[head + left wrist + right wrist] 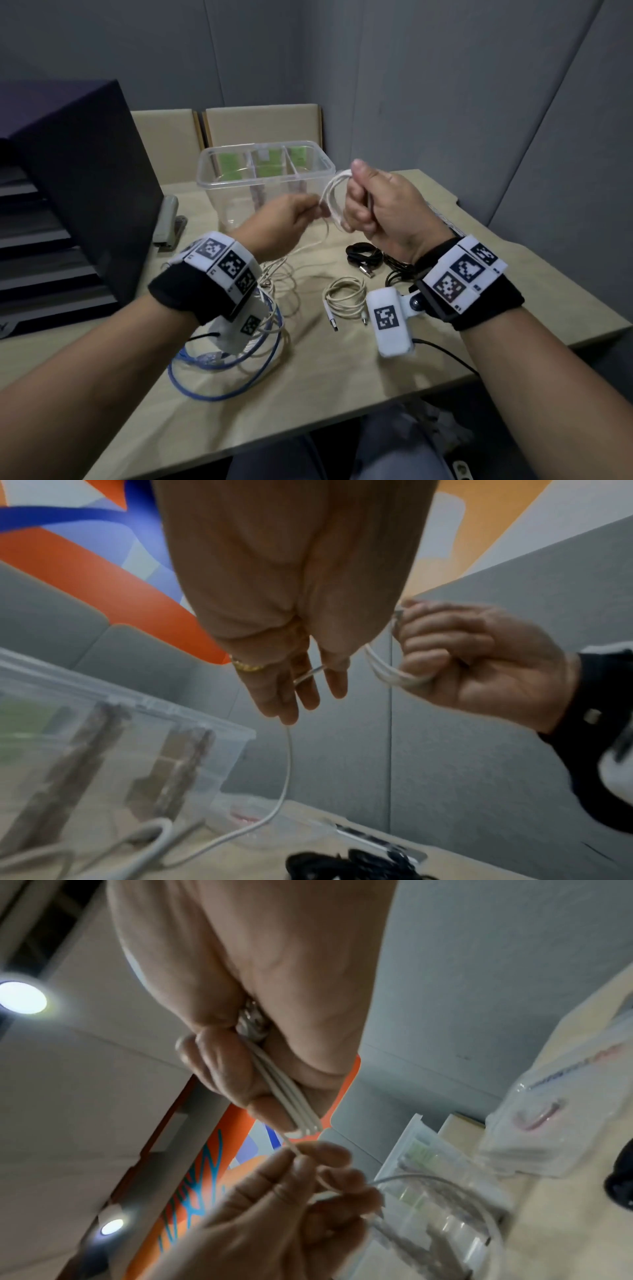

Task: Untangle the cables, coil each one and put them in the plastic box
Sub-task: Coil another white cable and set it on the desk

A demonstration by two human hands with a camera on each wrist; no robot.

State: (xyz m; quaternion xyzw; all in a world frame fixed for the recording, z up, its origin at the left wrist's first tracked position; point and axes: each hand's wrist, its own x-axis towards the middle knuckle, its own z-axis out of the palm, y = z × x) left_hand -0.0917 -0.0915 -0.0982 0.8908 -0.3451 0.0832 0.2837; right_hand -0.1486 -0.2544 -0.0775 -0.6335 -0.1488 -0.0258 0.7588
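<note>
In the head view my right hand [352, 200] is raised in front of the clear plastic box [260, 181] and grips a small coil of white cable [329, 198] in its fist. My left hand [315, 207] pinches the loose strand of the same cable just left of the coil. The left wrist view has that strand [288, 772] running between the fingers [303, 688] and down to the table. In the right wrist view several turns of the coil [291, 1104] lie under the curled fingers [226, 1069]. The box looks empty of cables.
On the table lie a blue cable loop [236, 373], a tangle of white cables [281, 281], a coiled cream cable [344, 296] and black cables [364, 257]. A stapler [168, 219] and a dark box [75, 192] stand at the left.
</note>
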